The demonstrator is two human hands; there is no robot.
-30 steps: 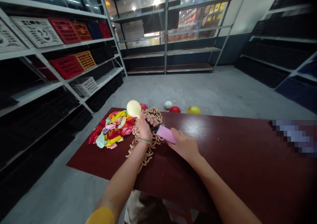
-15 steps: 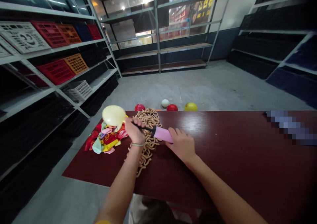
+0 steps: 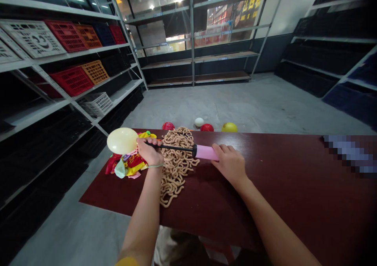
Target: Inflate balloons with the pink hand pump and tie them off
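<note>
A balloon hand pump with a pink barrel and a long black rod spans the space between my hands, above the table. My right hand is wrapped round the barrel's right end. My left hand is closed on the black left end of the pump, beside the neck of an inflated pale yellow balloon; the fingers hide how the neck sits there. Below the balloon lies a pile of flat balloons in red, yellow, pink and mint. Tan, wormlike curved pieces are heaped under the rod.
The dark red table stretches to the right, with a pixelated patch at its far right. Beyond its back edge are red balloons, a white balloon and a yellow balloon. Shelves with crates line the left.
My hands have moved apart, baring more of the black rod. My left hand and the balloon went left, my right hand and the barrel right. The balloon looks slightly larger.
</note>
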